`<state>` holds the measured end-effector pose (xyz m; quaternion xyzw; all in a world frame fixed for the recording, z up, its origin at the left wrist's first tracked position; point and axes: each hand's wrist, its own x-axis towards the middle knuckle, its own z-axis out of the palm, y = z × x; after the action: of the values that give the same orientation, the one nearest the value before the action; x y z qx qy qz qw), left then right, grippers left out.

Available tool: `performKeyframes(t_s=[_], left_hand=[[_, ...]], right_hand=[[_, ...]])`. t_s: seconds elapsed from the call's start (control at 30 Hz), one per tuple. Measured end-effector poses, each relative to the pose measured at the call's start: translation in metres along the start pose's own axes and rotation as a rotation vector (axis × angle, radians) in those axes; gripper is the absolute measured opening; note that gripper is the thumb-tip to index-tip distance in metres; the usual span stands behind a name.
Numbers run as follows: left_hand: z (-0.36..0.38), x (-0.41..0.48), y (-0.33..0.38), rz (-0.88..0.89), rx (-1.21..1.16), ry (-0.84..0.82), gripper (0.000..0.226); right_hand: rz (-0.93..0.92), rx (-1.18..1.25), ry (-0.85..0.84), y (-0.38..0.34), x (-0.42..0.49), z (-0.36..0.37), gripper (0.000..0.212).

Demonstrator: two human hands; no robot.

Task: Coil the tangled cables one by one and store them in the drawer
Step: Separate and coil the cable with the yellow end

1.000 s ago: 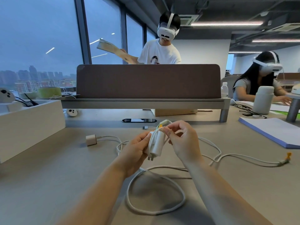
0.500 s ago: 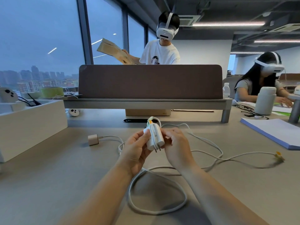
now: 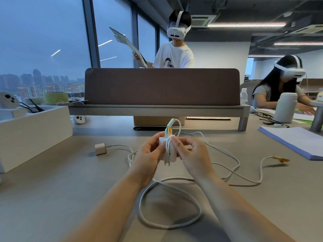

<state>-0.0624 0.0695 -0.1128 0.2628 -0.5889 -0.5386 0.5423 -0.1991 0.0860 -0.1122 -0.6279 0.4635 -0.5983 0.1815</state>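
Note:
My left hand [image 3: 148, 157] grips a white charger block [image 3: 168, 151] held above the desk, prongs pointing down. My right hand [image 3: 193, 155] pinches the white cable against the block's side, where a turn or two of it lies wound. A green and orange plug sticks up from the block's top. The rest of that cable [image 3: 232, 169] trails right across the desk to an orange-tipped end [image 3: 281, 159]. A thicker white cable [image 3: 167, 226] loops under my forearms. A second small charger [image 3: 100, 148] with its cable lies to the left.
A white open box [image 3: 35, 131] stands at the left. A brown divider on a grey riser [image 3: 160, 109] crosses the back. A blue-edged paper stack [image 3: 293, 142] and a white flask [image 3: 284, 109] sit right. Two people with headsets are behind.
The charger block has turned in my hands and the cable now lies along its side under my right fingers. The trailing cable and its orange end have slid a little closer.

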Motion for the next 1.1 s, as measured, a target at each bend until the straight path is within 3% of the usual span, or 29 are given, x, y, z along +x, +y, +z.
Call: performKeyframes(t_s=[0.3,0.73,1.1], left_hand=[[-0.001,0.001,-0.002,-0.018,0.064,-0.020,0.030],[-0.010,0.010,-0.002,-0.152,-0.329,0.290,0.022],[-0.015,0.015,-0.013,-0.130,-0.133,0.453,0.031]], right_hand=[[0.034,0.084,-0.011,-0.002,-0.001,0.003,0.027],[0.118,-0.043,-0.156,0.006,-0.004,0.006,0.027],[0.061,-0.356,-0.300,0.003,-0.011,0.006,0.020]])
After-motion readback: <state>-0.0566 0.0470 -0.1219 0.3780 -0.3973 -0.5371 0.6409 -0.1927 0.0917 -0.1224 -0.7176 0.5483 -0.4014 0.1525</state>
